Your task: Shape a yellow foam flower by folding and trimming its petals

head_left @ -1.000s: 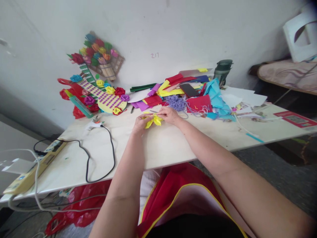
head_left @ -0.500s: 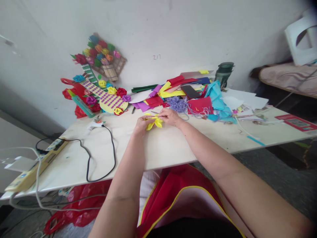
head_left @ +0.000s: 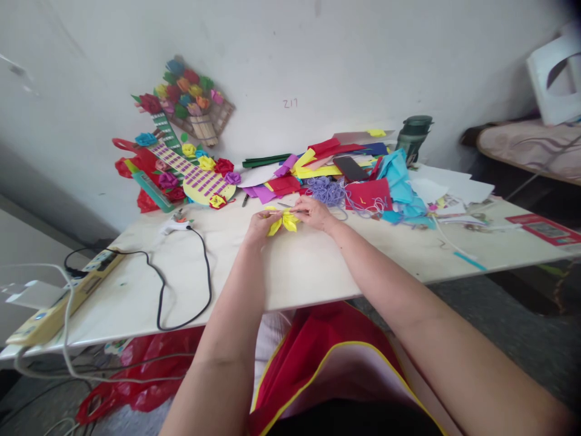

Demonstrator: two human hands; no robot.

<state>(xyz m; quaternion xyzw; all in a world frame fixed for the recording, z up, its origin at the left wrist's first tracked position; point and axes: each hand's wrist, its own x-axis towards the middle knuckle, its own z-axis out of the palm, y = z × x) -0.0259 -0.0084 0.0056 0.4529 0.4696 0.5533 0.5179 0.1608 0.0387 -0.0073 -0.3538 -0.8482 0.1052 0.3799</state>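
Note:
A yellow paper flower with pointed petals is held between both hands, just above the table. My left hand closes on its left side, fingertips pinched at the petals. From the right, my right hand pinches its upper edge. The fingers hide the middle of the flower. Behind the hands lies a tangle of purple yarn, with a red sheet beside it.
Coloured paper, a phone and a green bottle are at the back. Paper-flower decorations and a glue bottle stand left. A black cord loops near a power strip. White papers lie right.
The hands stay in nearly the same place on the yellow flower, with small finger shifts. The whole view has moved slightly.

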